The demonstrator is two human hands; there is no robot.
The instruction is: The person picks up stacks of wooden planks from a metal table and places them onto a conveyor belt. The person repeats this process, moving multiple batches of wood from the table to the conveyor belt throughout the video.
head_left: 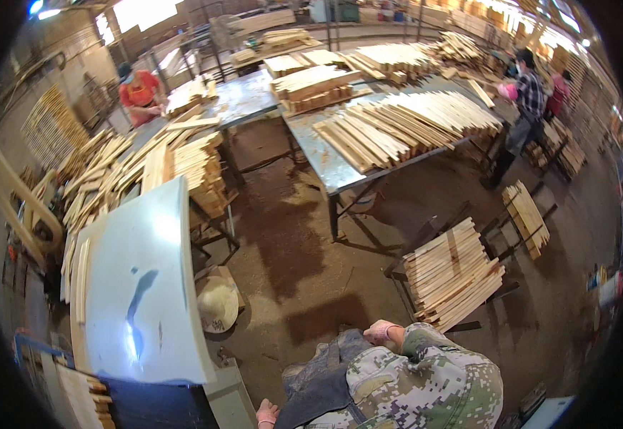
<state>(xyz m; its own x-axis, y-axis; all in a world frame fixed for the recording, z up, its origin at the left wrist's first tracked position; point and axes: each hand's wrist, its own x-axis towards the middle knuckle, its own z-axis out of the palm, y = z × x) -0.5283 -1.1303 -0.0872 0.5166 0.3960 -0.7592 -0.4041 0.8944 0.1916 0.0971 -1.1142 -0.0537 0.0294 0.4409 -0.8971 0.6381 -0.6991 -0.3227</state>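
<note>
A worker in green-and-white digital camouflage clothing (426, 379) and a dark, worn apron (319, 390) stands in a woodworking shop, both hands low and apart. The left hand (267, 413), pinkish and partly cut off by the lower edge, is just beside a grey box-like metal housing (230, 400); whether it touches, and whether its fingers are spread or closed, cannot be told. The right hand (381, 333) is in front of the body, near a low stack of pale wooden slats (454, 275) with uneven ends; its fingers look bent, but whether they grip anything is unclear.

To the left stands a smooth, pale blue-grey tabletop (136, 279), with narrow loose wooden strips (83, 279) along its far-left edge. Beneath its right side is a round, whitish container (217, 304).

The risks appear modest: a knee or sleeve catching the slats' jutting ends could skew the stack, while a knock to the tabletop could send the strips sliding. Behind it, the jumbled heap of wooden sticks (104, 164) could slump if one is pulled from below.
</note>
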